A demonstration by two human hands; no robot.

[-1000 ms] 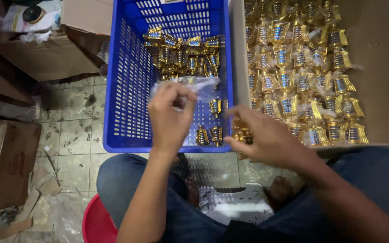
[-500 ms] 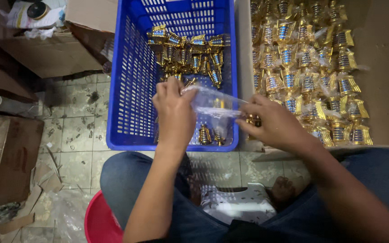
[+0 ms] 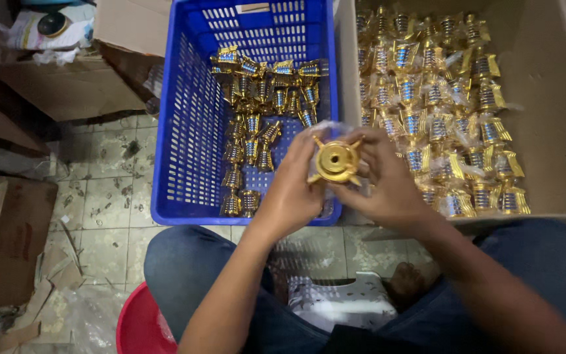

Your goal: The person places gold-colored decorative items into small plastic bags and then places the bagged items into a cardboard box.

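Both hands, left (image 3: 293, 190) and right (image 3: 384, 180), grip closed on gold piece (image 3: 335, 160) mid-frame, blue crate (image 3: 185, 131) behind, box (image 3: 558, 111) upper right

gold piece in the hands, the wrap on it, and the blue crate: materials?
Gold ornament: mirror-bright gold, likely metal or metallised plastic. Clear bag: thin plastic film, see-through and crinkled. Blue crate: moulded plastic, slotted walls, matte.

dim light on a stained grey tile floor (image 3: 99, 196); flattened brown cardboard (image 3: 8, 242) lies at the left edge; an open cardboard box (image 3: 67, 92) sits upper left; red plastic tub (image 3: 140, 328) at the bottom
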